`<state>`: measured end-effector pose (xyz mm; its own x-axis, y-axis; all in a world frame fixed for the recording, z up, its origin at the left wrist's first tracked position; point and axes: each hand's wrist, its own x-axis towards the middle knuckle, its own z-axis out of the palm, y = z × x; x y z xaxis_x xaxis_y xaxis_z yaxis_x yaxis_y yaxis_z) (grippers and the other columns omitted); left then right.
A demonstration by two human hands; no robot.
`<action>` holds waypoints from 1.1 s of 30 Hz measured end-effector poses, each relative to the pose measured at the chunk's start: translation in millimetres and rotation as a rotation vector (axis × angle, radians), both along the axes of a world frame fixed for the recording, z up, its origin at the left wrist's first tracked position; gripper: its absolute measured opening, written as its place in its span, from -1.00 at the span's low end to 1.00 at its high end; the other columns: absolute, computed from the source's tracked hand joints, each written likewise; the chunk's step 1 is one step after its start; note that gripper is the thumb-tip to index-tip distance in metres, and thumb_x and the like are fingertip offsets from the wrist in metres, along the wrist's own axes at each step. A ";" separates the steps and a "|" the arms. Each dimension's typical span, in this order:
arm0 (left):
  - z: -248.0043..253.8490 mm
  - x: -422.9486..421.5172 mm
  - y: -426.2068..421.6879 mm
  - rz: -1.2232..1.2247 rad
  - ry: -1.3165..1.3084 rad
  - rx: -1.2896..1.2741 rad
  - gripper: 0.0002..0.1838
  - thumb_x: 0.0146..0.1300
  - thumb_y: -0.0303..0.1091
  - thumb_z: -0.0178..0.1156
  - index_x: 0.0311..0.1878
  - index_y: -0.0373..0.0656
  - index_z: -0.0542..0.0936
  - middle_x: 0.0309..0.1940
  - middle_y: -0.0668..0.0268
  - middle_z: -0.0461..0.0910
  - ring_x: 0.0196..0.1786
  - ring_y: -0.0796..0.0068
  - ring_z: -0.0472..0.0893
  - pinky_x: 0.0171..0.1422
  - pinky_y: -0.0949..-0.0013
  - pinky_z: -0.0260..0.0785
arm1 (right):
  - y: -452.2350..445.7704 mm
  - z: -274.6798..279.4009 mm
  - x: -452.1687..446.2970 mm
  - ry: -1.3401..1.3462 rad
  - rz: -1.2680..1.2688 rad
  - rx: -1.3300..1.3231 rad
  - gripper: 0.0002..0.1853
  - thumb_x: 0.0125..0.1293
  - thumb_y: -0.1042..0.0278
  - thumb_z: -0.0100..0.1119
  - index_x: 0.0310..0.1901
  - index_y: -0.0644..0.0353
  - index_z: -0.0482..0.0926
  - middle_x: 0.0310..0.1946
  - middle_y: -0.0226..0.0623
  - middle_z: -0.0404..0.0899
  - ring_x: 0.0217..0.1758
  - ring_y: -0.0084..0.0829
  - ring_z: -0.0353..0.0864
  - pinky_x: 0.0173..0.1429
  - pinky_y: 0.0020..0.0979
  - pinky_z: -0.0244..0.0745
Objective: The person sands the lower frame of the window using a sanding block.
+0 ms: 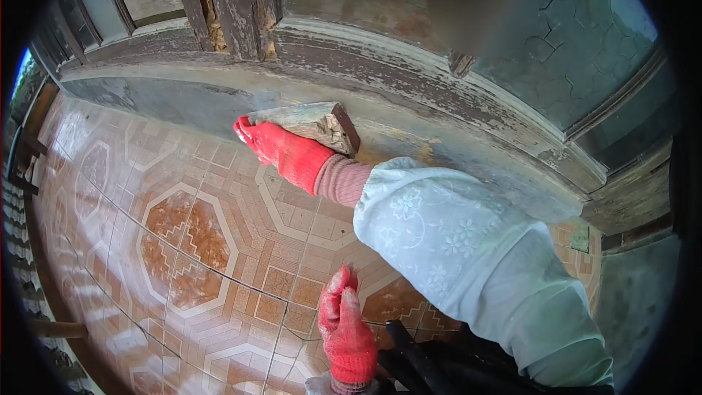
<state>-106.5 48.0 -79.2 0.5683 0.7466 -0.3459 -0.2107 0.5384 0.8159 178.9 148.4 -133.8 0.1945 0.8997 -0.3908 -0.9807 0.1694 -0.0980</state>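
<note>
your right hand (281,150), upper centre, pinches wood (322,123) by its left end at wall (175,101); your left hand (346,333), bottom centre, fingers pressed together.

Head view, wide-angle, dark at its rounded edges, facing forward and steeply down from above, near the left hand (349,329) and right hand (284,151); tiled floor (245,296) below, window frame (395,73) beyond.
</note>
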 end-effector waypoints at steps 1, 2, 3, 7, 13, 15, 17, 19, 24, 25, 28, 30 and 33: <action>-0.8 1.4 0.1 0.026 0.002 0.016 -0.65 0.44 -0.37 -0.03 0.19 -0.34 0.44 0.14 0.10 0.49 0.24 0.26 0.46 0.43 0.18 0.21 | -11.3 1.6 2.3 -0.061 0.023 -0.007 -0.60 0.51 0.22 -0.24 0.24 0.26 0.29 0.31 -0.23 0.26 0.34 -0.46 0.30 0.41 -0.35 0.20; -3.5 3.9 -0.6 0.015 -0.005 0.017 -0.65 0.44 -0.37 -0.03 0.19 -0.34 0.44 0.14 0.10 0.49 0.24 0.26 0.46 0.43 0.18 0.21 | -30.1 4.0 3.6 -0.132 0.040 -0.026 -0.60 0.51 0.22 -0.24 0.24 0.26 0.29 0.31 -0.23 0.26 0.33 -0.46 0.30 0.41 -0.36 0.20; -7.2 3.9 -2.8 0.000 -0.034 0.019 -0.65 0.43 -0.37 -0.02 0.19 -0.34 0.44 0.15 0.09 0.49 0.24 0.26 0.47 0.44 0.18 0.20 | -56.7 4.8 4.6 -0.213 0.057 -0.048 -0.60 0.51 0.22 -0.24 0.24 0.26 0.29 0.30 -0.23 0.26 0.33 -0.47 0.30 0.42 -0.36 0.20; -5.4 6.3 -11.0 -0.089 -0.048 0.037 -0.64 0.43 -0.36 0.00 0.19 -0.35 0.43 0.15 0.07 0.49 0.24 0.24 0.47 0.45 0.17 0.18 | -210.4 3.4 3.4 -0.401 0.032 -0.223 -0.61 0.52 0.21 -0.24 0.24 0.25 0.28 0.30 -0.24 0.26 0.33 -0.47 0.31 0.42 -0.37 0.20; -6.5 6.8 -26.4 -0.258 -0.021 0.090 -0.64 0.41 -0.46 -0.02 0.23 -0.31 0.43 0.20 0.10 0.47 0.28 0.32 0.44 0.42 0.25 0.20 | -332.8 -12.0 -10.1 -0.054 -0.137 -0.298 -0.61 0.52 0.21 -0.25 0.24 0.24 0.28 0.29 -0.26 0.27 0.32 -0.48 0.31 0.42 -0.38 0.19; -2.8 9.2 -34.4 -0.280 -0.021 0.086 -0.65 0.41 -0.46 -0.02 0.22 -0.31 0.43 0.20 0.11 0.47 0.28 0.32 0.44 0.42 0.25 0.20 | -303.2 -20.7 -8.4 0.194 -0.184 -0.159 -0.61 0.52 0.20 -0.25 0.24 0.23 0.28 0.29 -0.27 0.27 0.32 -0.48 0.32 0.43 -0.38 0.19; -0.4 11.4 -40.2 -0.291 -0.018 0.088 -0.65 0.41 -0.46 -0.01 0.22 -0.31 0.44 0.20 0.11 0.48 0.28 0.32 0.44 0.43 0.25 0.20 | -252.2 -27.3 -4.9 0.392 -0.175 -0.026 -0.61 0.52 0.20 -0.25 0.24 0.23 0.28 0.29 -0.27 0.27 0.32 -0.49 0.32 0.43 -0.38 0.19; 0.1 11.8 -44.6 -0.266 0.014 0.124 -0.66 0.43 -0.38 -0.02 0.19 -0.33 0.44 0.14 0.10 0.51 0.22 0.29 0.49 0.43 0.18 0.21 | -188.3 -30.3 -3.2 0.569 -0.152 0.090 -0.61 0.52 0.20 -0.25 0.24 0.23 0.28 0.28 -0.28 0.27 0.31 -0.49 0.32 0.43 -0.39 0.19; -2.3 8.9 -40.6 -0.194 0.026 0.159 -0.64 0.45 -0.34 -0.01 0.20 -0.34 0.43 0.14 0.09 0.51 0.21 0.29 0.49 0.41 0.22 0.26 | -132.6 -23.2 -2.9 0.633 -0.091 0.198 -0.61 0.52 0.19 -0.25 0.24 0.22 0.28 0.28 -0.29 0.28 0.31 -0.50 0.32 0.43 -0.39 0.19; -2.5 8.4 -39.8 -0.150 0.024 0.155 -0.63 0.45 -0.33 -0.01 0.21 -0.34 0.42 0.14 0.09 0.50 0.21 0.29 0.50 0.40 0.23 0.27 | -143.7 -29.0 -0.6 0.531 -0.072 0.193 -0.61 0.52 0.19 -0.26 0.24 0.21 0.28 0.28 -0.30 0.28 0.30 -0.50 0.33 0.44 -0.40 0.18; -4.4 4.9 -36.7 -0.168 0.030 0.202 -0.62 0.46 -0.30 -0.03 0.21 -0.36 0.41 0.14 0.08 0.50 0.21 0.27 0.50 0.40 0.23 0.27 | -207.7 -84.7 11.3 -0.176 0.046 0.060 -0.61 0.53 0.19 -0.26 0.24 0.21 0.28 0.27 -0.31 0.28 0.30 -0.50 0.33 0.44 -0.40 0.18; -3.8 3.2 -35.8 -0.180 0.037 0.214 -0.61 0.47 -0.29 -0.03 0.21 -0.36 0.41 0.14 0.08 0.50 0.21 0.27 0.50 0.40 0.24 0.27 | -298.3 -76.3 7.5 -0.307 -0.021 0.006 -0.61 0.54 0.18 -0.32 0.24 0.22 0.22 0.28 -0.27 0.25 0.33 -0.47 0.30 0.47 -0.39 0.17; -4.2 3.5 -38.3 -0.210 0.019 0.220 -0.61 0.46 -0.29 -0.01 0.21 -0.37 0.41 0.14 0.08 0.51 0.21 0.27 0.51 0.40 0.24 0.27 | -437.5 8.8 4.0 1.513 -0.586 0.153 -0.55 0.50 0.31 -0.23 0.34 0.23 0.06 0.35 -0.07 0.17 0.41 -0.13 0.21 0.43 -0.16 0.29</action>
<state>-103.0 9.6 -83.5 0.7129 0.6718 -0.2012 -0.0969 0.3785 0.9205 182.9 -289.1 -125.0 0.0480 0.8913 -0.4509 0.0380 0.4495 0.8925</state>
